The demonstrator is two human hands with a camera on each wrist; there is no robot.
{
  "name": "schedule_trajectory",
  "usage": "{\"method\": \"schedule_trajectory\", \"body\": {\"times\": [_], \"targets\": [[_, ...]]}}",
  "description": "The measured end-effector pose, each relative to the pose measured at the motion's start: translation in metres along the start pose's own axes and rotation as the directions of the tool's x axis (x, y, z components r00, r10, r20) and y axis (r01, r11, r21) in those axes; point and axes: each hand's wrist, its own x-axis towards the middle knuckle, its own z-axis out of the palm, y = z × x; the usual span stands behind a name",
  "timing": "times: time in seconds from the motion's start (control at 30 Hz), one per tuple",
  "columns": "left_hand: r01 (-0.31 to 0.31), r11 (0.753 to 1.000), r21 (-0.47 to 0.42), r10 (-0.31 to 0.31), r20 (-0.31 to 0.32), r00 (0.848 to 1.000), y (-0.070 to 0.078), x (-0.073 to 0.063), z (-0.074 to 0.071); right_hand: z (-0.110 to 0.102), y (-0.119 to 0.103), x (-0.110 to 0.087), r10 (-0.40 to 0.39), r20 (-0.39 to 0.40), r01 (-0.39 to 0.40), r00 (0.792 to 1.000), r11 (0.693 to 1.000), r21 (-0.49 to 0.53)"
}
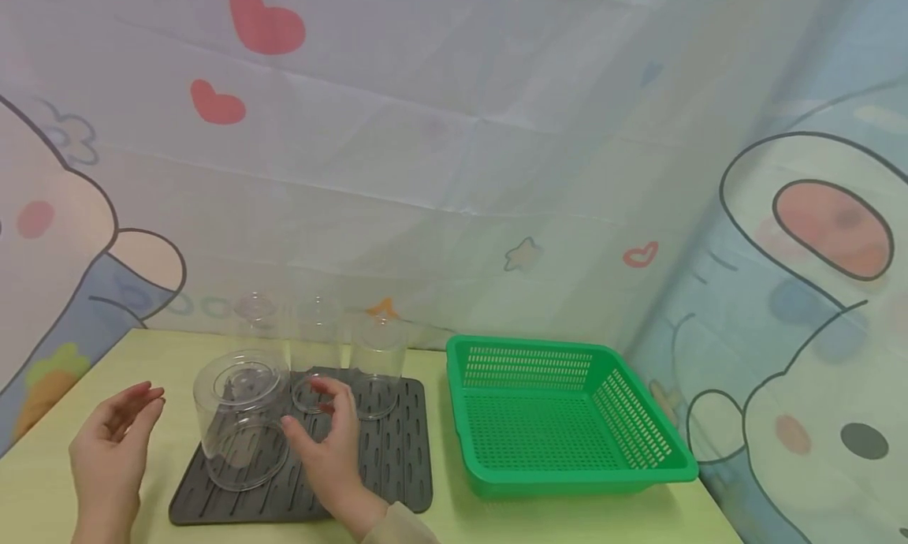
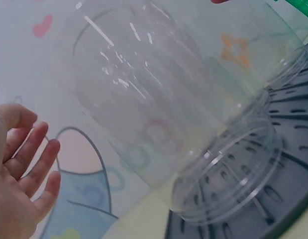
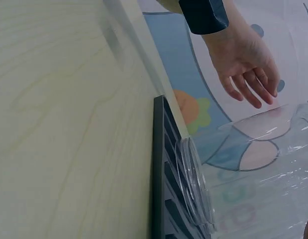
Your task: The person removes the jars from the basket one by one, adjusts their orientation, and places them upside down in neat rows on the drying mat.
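Observation:
A wide, clear plastic container (image 1: pixel 237 430) stands at the front left of a grey ribbed drying mat (image 1: pixel 400 473). My left hand (image 1: pixel 109 449) is held to its left, fingers spread and loosely bent, with a visible gap in the left wrist view. On the other side is my right hand (image 1: pixel 329 449), thumb and fingers apart, thumb close to the container's right wall. Nothing sits in either palm. Behind it are three more clear vessels: one at the right (image 1: pixel 379 355), one in the middle (image 1: pixel 315 339) and a faint one at the left (image 1: pixel 257 315), partly hidden by the wide container.
A green plastic basket (image 1: pixel 574 476) with slotted walls and no contents showing stands right of the mat. The pale wooden table (image 1: pixel 42 481) reaches back to a printed curtain (image 1: pixel 426 173) with cartoon figures and hearts.

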Motion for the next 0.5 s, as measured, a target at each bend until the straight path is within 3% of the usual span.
{"method": "schedule_trajectory", "body": {"times": [0.1,0.17,0.2,0.3,0.37,0.47,0.5], "targets": [[-0.167,0.981,0.095,0.170,-0.020,0.985,0.011,-0.005,0.008,-0.009,-0.004,0.002,-0.112,-0.032,0.109,0.993,0.991,-0.084],[-0.294,0.938,0.186,0.303,-0.022,0.953,0.017,-0.010,0.014,-0.015,-0.007,0.004,-0.238,-0.031,0.228,0.971,0.955,-0.189],[-0.358,0.903,0.236,0.373,-0.022,0.928,0.020,-0.013,0.018,-0.019,-0.008,0.005,-0.307,-0.025,0.291,0.951,0.923,-0.251],[-0.511,0.807,0.296,0.537,-0.007,0.844,0.027,-0.022,0.031,-0.030,-0.014,0.008,-0.475,0.009,0.439,0.880,0.805,-0.400],[-0.617,0.732,0.291,0.639,0.023,0.769,0.030,-0.028,0.041,-0.038,-0.019,0.010,-0.550,0.024,0.495,0.835,0.731,-0.470],[-0.753,0.609,0.249,0.758,0.099,0.645,0.033,-0.036,0.058,-0.050,-0.025,0.014,-0.612,0.024,0.520,0.791,0.651,-0.554],[-0.784,0.575,0.234,0.781,0.127,0.611,0.034,-0.040,0.063,-0.054,-0.028,0.015,-0.628,0.016,0.521,0.778,0.629,-0.577]]}}
